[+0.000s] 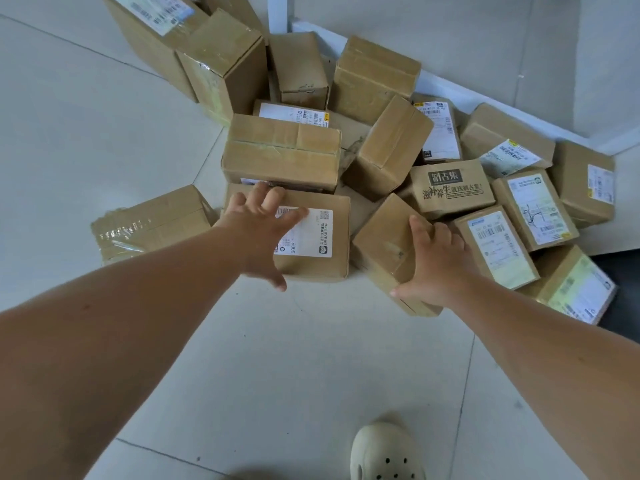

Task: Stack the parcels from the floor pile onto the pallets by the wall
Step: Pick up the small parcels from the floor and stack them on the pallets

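Head view: the floor pile [391, 147] of brown cardboard parcels lies on the tiled floor [277, 358] against the foot of the wall [450, 29]; the pallets are not in view. Both arms reach to the near edge of the pile, where parcels are unobstructed and can be lifted without disturbing those behind. The left hand [263, 230] is spread flat over the top of the labelled parcel [322, 237], fingers wide apart and thumb hanging at its near face; firm contact cannot be confirmed. The right hand [440, 268] clasps the tilted parcel [381, 247], fingers curled over its far upper edge, thumb stretched along the near corner. This wide span probably steadies a box resting askew. A shoe [384, 452] stands well back from the pile.
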`<state>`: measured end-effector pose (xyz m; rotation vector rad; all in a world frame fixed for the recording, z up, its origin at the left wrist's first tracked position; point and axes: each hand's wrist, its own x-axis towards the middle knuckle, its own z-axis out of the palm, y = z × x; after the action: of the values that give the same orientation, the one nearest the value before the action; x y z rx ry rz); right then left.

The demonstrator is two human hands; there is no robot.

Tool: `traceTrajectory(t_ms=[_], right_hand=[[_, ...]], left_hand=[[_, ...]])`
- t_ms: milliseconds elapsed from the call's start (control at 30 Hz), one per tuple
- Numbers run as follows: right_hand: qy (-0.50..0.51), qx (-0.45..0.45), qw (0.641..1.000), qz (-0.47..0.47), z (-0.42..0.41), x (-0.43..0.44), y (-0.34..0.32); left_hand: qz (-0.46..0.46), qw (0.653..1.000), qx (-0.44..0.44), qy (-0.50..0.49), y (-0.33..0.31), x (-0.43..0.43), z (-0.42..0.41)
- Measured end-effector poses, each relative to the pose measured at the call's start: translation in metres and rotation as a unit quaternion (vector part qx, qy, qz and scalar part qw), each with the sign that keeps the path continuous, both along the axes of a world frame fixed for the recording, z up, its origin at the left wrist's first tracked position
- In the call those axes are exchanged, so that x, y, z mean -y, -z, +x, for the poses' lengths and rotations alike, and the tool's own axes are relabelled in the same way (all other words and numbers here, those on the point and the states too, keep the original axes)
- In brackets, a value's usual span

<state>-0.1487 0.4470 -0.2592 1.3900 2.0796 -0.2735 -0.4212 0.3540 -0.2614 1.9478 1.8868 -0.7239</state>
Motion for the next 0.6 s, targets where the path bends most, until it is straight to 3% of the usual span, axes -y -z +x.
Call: traceTrajectory(t_ms=[267,600], right_hand=[[0.041,-0.025,0.999,-0.023,-0.003,0.006,-0.023],[0.122,-0.144,0.981,0.032,-0.026,-0.032,-0.140]], left_hand=[[-0.021,0.999,-0.026,0.013,0.001,0.009,0.002],[0.098,0.982,0.109,-0.115,-0.071,0.020,-0.002]])
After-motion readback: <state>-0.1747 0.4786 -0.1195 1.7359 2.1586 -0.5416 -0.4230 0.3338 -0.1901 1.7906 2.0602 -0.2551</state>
